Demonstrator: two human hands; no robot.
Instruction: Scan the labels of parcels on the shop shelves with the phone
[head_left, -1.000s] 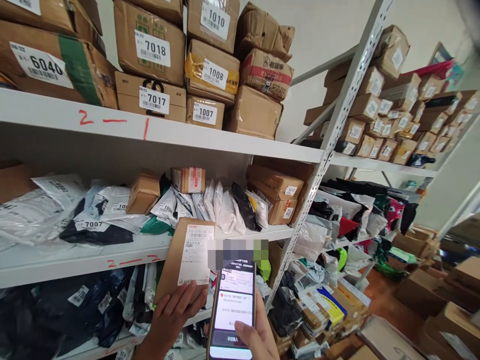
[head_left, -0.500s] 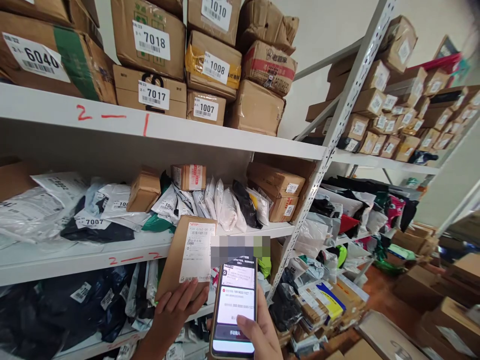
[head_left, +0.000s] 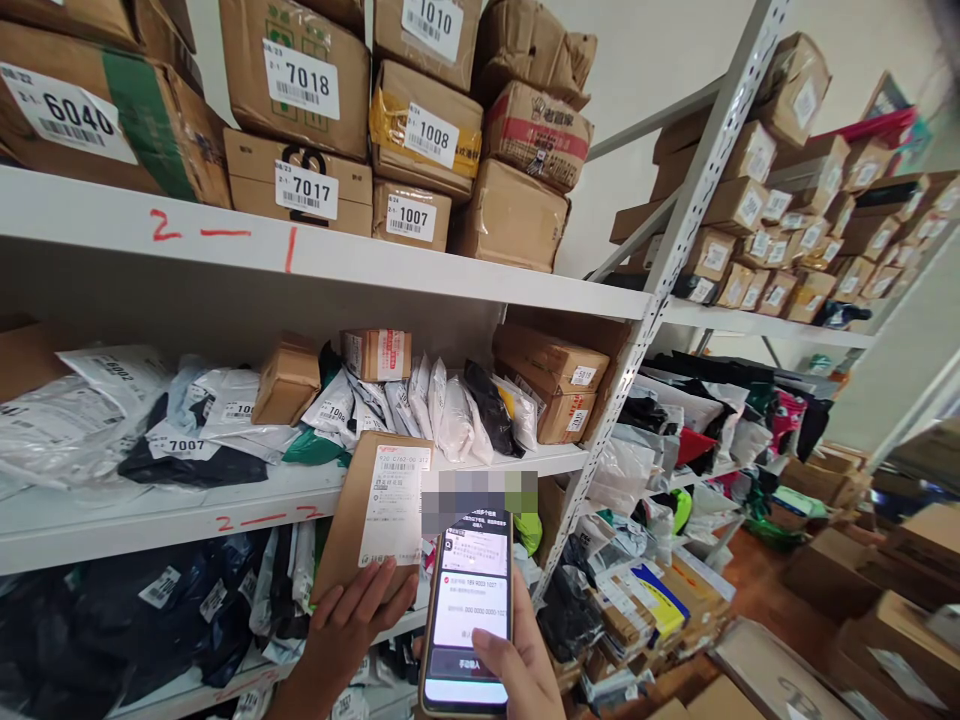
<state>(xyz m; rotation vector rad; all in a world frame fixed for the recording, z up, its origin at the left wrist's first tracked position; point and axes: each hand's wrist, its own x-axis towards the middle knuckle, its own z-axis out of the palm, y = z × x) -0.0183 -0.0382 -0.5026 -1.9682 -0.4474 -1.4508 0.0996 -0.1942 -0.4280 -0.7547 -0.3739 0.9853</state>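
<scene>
From where I stand, the cardboard box [head_left: 354, 520] leans at a slant in front of the shelf edge [head_left: 150, 540] marked 2–2, its white shipping label [head_left: 391, 505] facing the person. It looks stiff and flat-sided, probably light to moderate in weight, though what's inside is hidden; I'd take it by its two long sides, since the paper label looks smoother than the bare board. The smartphone [head_left: 469, 615], just right of the box with its screen lit, should be rigid, thin and rather slick, its glass the fragile part, so the side edges are the place to grip. The left hand [head_left: 352, 605] comes up from below, fingers slightly spread across the lower front of the box, overlapping the label's bottom; I can't tell whether anything clasps it from behind. The right hand [head_left: 521, 650] is wrapped round the phone from its right side, screen up, thumb bent over the lower part of the display.
</scene>
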